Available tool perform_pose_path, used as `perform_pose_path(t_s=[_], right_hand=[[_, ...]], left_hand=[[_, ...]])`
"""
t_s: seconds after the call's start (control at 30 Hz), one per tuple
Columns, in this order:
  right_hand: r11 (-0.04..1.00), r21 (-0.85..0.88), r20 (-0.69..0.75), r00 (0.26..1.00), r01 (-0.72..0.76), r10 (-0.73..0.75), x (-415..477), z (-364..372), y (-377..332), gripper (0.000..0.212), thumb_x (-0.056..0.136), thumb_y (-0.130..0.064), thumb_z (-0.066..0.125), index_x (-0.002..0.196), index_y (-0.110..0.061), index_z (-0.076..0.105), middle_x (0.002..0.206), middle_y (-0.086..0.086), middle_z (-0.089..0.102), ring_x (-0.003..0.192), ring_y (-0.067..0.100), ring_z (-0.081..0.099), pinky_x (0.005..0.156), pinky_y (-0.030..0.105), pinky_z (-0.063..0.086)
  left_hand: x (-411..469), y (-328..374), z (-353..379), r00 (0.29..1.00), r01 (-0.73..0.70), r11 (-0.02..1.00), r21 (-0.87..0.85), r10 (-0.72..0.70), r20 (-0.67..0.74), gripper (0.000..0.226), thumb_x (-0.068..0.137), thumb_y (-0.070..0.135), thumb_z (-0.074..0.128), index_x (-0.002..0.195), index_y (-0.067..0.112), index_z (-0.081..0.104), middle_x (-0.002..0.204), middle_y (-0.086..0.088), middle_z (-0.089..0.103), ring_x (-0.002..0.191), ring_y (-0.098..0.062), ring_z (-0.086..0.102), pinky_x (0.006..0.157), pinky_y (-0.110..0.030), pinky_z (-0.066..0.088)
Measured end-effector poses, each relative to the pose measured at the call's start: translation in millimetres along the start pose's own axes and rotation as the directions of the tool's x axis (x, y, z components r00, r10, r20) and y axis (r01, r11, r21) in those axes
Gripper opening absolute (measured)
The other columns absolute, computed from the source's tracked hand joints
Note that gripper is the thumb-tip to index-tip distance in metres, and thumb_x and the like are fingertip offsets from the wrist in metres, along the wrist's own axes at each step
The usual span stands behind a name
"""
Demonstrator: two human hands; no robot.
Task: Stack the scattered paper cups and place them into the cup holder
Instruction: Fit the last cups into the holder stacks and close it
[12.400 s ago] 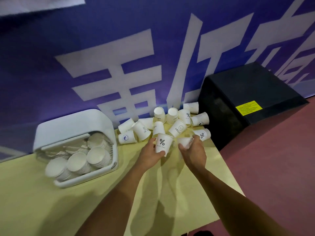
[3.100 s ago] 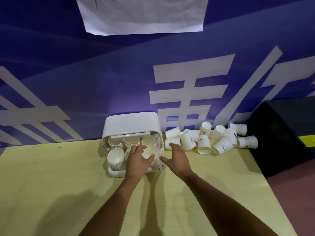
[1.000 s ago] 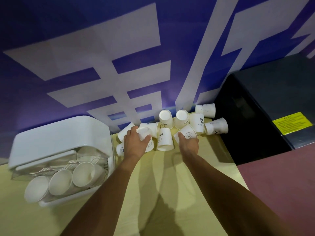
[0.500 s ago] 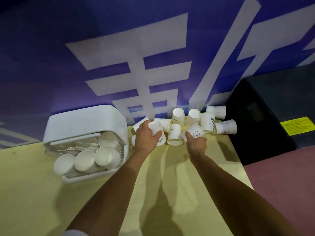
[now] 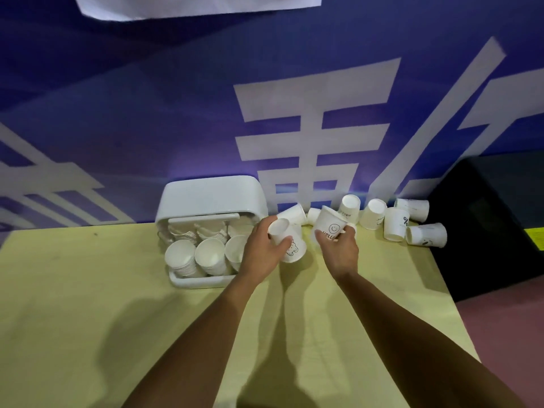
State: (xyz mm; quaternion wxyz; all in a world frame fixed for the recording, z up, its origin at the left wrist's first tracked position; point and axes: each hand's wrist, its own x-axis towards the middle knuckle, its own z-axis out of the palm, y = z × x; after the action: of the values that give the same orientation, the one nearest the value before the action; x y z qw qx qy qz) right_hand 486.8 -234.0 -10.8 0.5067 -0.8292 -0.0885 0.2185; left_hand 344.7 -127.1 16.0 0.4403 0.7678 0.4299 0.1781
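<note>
Head view: a bear-print cup (image 5: 290, 245) is gripped by the left hand (image 5: 262, 254), just right of the cup holder (image 5: 210, 198). A smiley cup (image 5: 329, 226) is held in the curled fingers of the right hand (image 5: 340, 251).

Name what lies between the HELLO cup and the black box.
Head view: loose cups, some on their sides, on the table, between the HELLO cup in the right hand and the black box.

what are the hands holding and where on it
Left hand grips the bear cup round its side; right hand grips the HELLO cup round its side.
</note>
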Motion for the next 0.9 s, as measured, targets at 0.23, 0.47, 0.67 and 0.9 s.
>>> perform_pose_path(t_s=[0.23, 0.47, 0.67, 0.9], right_hand=[[0.976, -0.045, 0.184, 0.962, 0.214, -0.203, -39.4, 31.9, -21.6, 0.055, 0.076, -0.036, 0.078, 0.117, -0.023, 0.045, 0.107, -0.005, 0.064, 0.092, 0.013, 0.064, 0.079, 0.039, 0.056], [0.958, -0.016, 0.249, 0.929, 0.288, -0.275, -63.6, 55.4, -45.0, 0.069, 0.077, -0.03, 0.08, 0.132, -0.021, 0.04, 0.111, -0.008, 0.059, 0.098, 0.015, 0.062, 0.08, 0.032, 0.053], [0.944, -0.054, 0.31, 0.904, 0.325, -0.294, -80.6, 73.2, -50.7, 0.068, 0.075, -0.033, 0.081, 0.127, -0.027, 0.038, 0.112, -0.006, 0.06, 0.1, 0.016, 0.06, 0.081, 0.033, 0.054], [0.934, -0.054, 0.37, 0.876, 0.353, -0.31, -98.3, 98.5, -58.2, 0.068, 0.073, -0.027, 0.084, 0.125, -0.025, 0.04, 0.116, -0.006, 0.06, 0.105, 0.015, 0.058, 0.082, 0.027, 0.046]], left_hand=[[-26.9, -27.1, -51.1, 0.995, 0.003, 0.998, -0.068, -0.009, -0.098, 0.043, 0.084, 0.024, 0.071, 0.124, 0.032, 0.055, 0.122, 0.01, 0.061, 0.112, -0.015, 0.059, 0.092, -0.03, 0.049], [-45.1, -45.6, -98.0, 0.986, -0.006, 0.982, -0.189, -0.026, -0.166, 0.044, 0.081, 0.04, 0.062, 0.125, 0.044, 0.057, 0.122, 0.009, 0.062, 0.105, -0.003, 0.06, 0.093, -0.033, 0.052], [-56.5, -64.5, -133.2, 0.971, 0.007, 0.971, -0.239, -0.063, -0.23, 0.037, 0.084, 0.033, 0.064, 0.12, 0.04, 0.057, 0.114, 0.007, 0.063, 0.103, -0.016, 0.064, 0.08, -0.029, 0.057], [-69.5, -91.9, -161.9, 0.943, 0.082, 0.959, -0.271, -0.163, -0.289, 0.03, 0.092, 0.025, 0.067, 0.115, 0.027, 0.048, 0.106, 0.0, 0.068, 0.09, -0.013, 0.068, 0.064, -0.022, 0.05]])
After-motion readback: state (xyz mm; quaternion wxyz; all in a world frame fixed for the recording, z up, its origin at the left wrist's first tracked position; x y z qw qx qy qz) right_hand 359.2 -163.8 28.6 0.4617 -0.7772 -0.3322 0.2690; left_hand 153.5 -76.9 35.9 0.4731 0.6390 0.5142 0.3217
